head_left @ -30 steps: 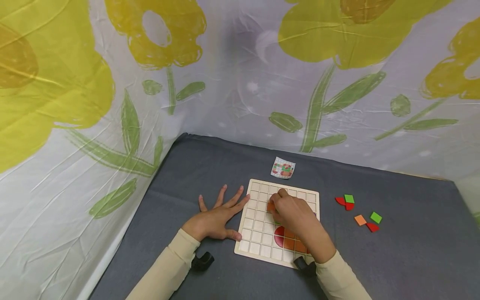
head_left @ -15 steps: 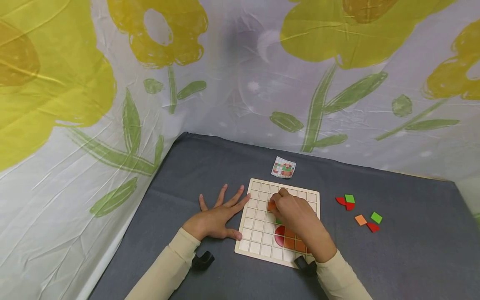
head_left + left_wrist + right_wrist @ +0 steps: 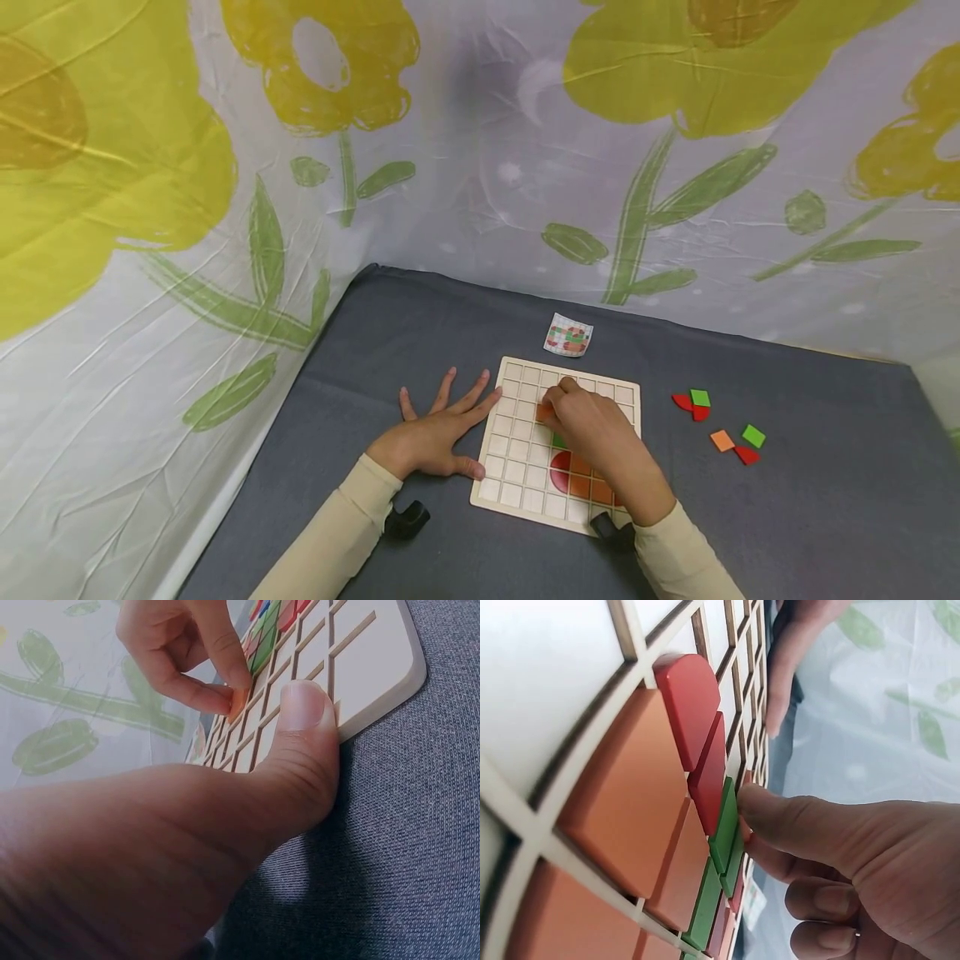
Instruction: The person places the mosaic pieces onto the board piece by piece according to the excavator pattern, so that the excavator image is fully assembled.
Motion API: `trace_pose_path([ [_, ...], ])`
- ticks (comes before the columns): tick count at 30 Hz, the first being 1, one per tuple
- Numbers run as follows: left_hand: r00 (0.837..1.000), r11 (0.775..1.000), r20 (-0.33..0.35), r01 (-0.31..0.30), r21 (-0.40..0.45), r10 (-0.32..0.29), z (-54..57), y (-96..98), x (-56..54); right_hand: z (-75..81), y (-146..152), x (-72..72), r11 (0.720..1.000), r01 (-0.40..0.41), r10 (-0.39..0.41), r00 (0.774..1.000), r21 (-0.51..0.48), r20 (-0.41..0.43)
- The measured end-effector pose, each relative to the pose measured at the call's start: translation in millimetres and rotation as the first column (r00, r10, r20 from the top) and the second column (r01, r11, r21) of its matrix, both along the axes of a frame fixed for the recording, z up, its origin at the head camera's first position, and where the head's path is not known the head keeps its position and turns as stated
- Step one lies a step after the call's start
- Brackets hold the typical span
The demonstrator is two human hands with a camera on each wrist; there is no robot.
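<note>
A wooden grid board (image 3: 513, 447) lies on the table. My left hand (image 3: 431, 442) rests palm down at its left side, fingers spread, with the thumb and a fingertip on the board's edge. Over the board's upper middle, my right hand (image 3: 596, 425) pinches a small orange tile (image 3: 238, 703) between thumb and finger, at a grid cell. Most of that tile is covered by the fingers in the right wrist view. Below it sit green tiles (image 3: 724, 825), rounded red tiles (image 3: 688, 697) and orange tiles (image 3: 626, 791) in the cells. My right hand and wrist hide part of the board.
A small printed pattern card (image 3: 568, 335) lies behind the board. To the right are loose tiles in two groups, including a green tile (image 3: 700, 397), an orange tile (image 3: 722, 441) and a red tile (image 3: 746, 455). Dark grey cloth (image 3: 825, 500) covers the table; a flowered curtain (image 3: 465, 167) stands behind.
Both hands stay nearly in place. A little more of the green tile shows beneath my right hand than one second ago.
</note>
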State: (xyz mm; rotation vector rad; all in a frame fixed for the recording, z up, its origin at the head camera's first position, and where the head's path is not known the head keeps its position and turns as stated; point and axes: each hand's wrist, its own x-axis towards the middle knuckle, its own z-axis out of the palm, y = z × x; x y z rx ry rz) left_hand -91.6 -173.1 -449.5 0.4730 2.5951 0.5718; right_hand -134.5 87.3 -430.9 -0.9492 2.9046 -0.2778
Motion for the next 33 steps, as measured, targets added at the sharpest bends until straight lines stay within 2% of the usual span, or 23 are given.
trace_pose_path([
  [21,1.0,1.0,0.006,-0.005,0.009,0.005,-0.4,0.0,1.2,-0.9,-0.9,-0.2,1.0,-0.002,0.002,1.0,0.007,-0.015],
  [28,1.0,0.999,0.012,-0.005,0.034,0.004,0.1,-1.0,1.3,4.2,0.2,1.3,1.0,0.015,-0.015,1.0,0.002,-0.016],
  [33,1.0,1.0,0.005,0.003,0.017,-0.003,0.3,-1.2,0.3,6.4,5.0,0.5,0.999,0.046,-0.045,0.999,-0.024,0.015],
])
